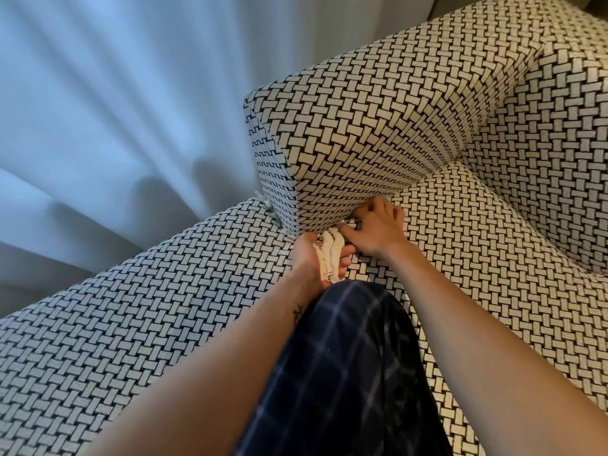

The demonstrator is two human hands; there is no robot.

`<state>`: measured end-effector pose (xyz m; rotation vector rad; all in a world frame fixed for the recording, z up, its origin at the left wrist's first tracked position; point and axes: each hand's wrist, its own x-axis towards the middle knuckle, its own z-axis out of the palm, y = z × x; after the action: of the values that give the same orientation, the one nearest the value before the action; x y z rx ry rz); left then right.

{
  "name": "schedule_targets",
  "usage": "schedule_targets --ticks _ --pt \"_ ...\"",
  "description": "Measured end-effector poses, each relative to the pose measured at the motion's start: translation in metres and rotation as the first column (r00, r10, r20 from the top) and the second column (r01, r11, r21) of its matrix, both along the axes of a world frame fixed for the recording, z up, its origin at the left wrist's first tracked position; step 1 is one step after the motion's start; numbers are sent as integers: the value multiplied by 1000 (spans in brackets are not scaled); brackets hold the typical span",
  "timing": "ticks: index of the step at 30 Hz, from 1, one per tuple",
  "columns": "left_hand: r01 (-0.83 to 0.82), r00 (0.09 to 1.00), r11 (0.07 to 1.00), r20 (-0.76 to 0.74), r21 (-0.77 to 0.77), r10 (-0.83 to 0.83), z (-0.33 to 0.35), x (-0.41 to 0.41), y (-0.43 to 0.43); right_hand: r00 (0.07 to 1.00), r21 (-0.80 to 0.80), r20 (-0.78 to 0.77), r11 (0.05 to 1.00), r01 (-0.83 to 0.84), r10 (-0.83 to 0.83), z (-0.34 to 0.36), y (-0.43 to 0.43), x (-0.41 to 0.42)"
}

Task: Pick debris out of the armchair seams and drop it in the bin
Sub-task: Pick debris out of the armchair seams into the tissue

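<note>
The armchair [493,245] is covered in a black-and-white woven pattern. Its armrest [368,126] meets the seat at a seam near the middle of the view. My left hand [307,258] is cupped palm up at that seam and holds a crumpled wad of cream paper debris [330,255]. My right hand [375,228] lies just right of it, its fingertips curled and digging into the seam under the armrest. Whether those fingers pinch anything is hidden. No bin is in view.
A pale curtain [115,126] hangs at the left behind the chair. My knee in dark checked trousers [345,366] rests on the seat between my forearms. The patterned seat front [131,324] stretches to the lower left.
</note>
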<state>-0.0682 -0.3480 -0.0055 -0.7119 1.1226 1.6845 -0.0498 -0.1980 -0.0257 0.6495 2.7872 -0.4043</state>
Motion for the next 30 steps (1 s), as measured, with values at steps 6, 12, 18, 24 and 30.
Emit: schedule_targets --ticks 6,12,18,24,30 --pt "2 1000 1000 24 15 -3 1 -5 -1 993 -72 93 994 86 -79 1 -6 -11" --pt "2 1000 1000 -10 -16 -2 2 -4 -5 993 -93 87 992 87 -79 -2 -7 -11" --pt "13 1000 999 -14 -40 -13 2 -7 -2 979 -138 -135 982 132 -151 -12 -10 -2" --pt "26 1000 999 -15 -44 -27 1 -7 -6 868 -326 -372 922 211 -330 -16 -15 3" --pt "31 999 1000 -40 5 -31 3 -5 -12 835 -411 -381 882 231 -397 -14 -16 9"
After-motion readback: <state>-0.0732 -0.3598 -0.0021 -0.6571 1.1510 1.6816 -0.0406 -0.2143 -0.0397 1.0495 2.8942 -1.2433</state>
